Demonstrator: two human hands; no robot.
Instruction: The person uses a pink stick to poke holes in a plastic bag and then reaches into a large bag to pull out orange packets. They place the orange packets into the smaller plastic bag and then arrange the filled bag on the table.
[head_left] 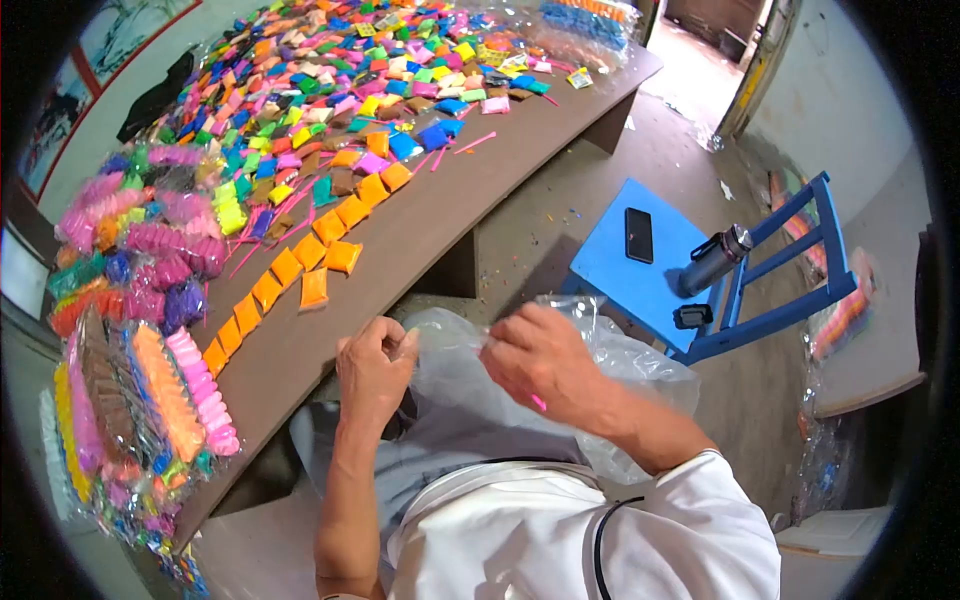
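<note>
A clear plastic bag point(445, 340) is stretched between my two hands above my lap. My left hand point(376, 362) pinches its left edge with thumb and fingers closed. On the other side my right hand point(540, 362) is closed on the bag's upper right part, its fingertips partly hidden. A small pink stick point(540, 402) pokes out below the right hand. Just beyond the left hand, on the table, one orange packet point(314, 290) lies in front of a slanting row of several orange packets point(267, 291). More clear plastic point(640, 375) spreads over my lap, under the right forearm.
A large pile of coloured packets point(330, 85) covers the far part of the brown table point(440, 215). Bundled packets in clear wrap point(150, 390) fill its left end. To the right, a blue chair point(620, 290) carries a phone point(638, 235), a flask point(715, 262) and a small black object point(692, 317).
</note>
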